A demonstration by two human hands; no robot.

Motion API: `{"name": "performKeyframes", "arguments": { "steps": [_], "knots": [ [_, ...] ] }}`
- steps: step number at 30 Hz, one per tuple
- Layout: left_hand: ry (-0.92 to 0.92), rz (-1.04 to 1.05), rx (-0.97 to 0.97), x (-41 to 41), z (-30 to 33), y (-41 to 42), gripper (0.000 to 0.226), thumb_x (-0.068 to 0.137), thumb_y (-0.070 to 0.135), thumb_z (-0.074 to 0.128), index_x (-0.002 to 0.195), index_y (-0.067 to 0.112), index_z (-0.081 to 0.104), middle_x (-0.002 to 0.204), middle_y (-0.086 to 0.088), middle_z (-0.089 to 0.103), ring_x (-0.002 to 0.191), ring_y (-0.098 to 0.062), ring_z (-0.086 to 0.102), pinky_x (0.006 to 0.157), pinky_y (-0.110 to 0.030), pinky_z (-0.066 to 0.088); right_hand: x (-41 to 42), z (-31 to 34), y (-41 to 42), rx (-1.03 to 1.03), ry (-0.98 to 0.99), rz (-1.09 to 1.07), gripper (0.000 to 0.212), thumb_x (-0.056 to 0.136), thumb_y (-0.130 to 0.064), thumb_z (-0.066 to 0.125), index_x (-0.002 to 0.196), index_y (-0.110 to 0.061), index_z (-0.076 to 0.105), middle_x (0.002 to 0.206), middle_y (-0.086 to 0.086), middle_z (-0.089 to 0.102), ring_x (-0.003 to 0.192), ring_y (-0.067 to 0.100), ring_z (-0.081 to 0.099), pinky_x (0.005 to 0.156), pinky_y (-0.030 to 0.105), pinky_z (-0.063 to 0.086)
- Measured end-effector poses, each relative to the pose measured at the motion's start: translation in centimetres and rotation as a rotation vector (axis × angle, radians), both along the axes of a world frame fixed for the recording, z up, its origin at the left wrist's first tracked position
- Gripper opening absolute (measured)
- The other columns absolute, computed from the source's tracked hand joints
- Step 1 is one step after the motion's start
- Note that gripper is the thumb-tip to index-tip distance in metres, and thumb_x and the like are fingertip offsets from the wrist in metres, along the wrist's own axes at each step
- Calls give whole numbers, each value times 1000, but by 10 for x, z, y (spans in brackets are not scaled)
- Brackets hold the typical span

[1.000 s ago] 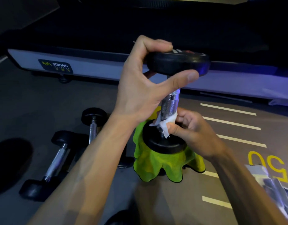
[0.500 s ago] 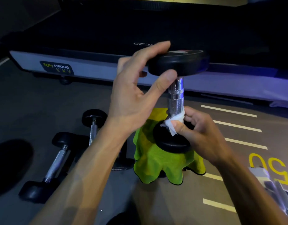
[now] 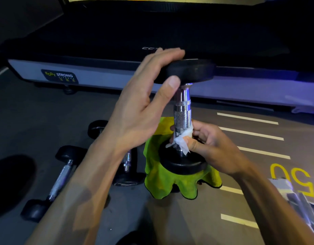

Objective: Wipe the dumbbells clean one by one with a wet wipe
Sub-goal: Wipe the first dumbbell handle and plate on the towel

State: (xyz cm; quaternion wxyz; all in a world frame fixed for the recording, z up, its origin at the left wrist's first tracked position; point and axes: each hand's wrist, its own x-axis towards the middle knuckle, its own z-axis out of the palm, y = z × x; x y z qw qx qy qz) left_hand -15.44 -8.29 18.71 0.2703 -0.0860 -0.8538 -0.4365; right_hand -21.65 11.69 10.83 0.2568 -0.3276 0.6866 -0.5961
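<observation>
On the green cloth, mid-floor: the dumbbell (image 3: 183,110) stands upright between your hands.

Your left hand (image 3: 143,106) steadies the upper black weight head, straight fingers laid over its top and thumb pressed against its rim. Your right hand (image 3: 208,147) curls round the lower end of the chrome handle, pinching the white wet wipe (image 3: 181,141) against the metal just above the lower head. That head rests on the green cloth (image 3: 163,181), which lies on the grey floor (image 3: 37,112). Further dumbbells (image 3: 59,179) lie on the floor toward its left edge, near the cloth. A treadmill (image 3: 99,73) runs along the far edge; white lines and a yellow "50" mark the floor at right.
</observation>
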Motion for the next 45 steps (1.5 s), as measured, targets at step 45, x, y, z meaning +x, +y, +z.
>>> {"name": "performKeyframes", "arguments": {
  "steps": [45],
  "knots": [
    [154,143,-136,-7,17,19,33,97,39,74,128,32,71,115,24,63,107,-10,49,97,-13,31,15,6,-5,39,84,-189,24,102,-29,59,119,-17,69,112,4,77,107,28,71,98,59,52]
  ]
}}
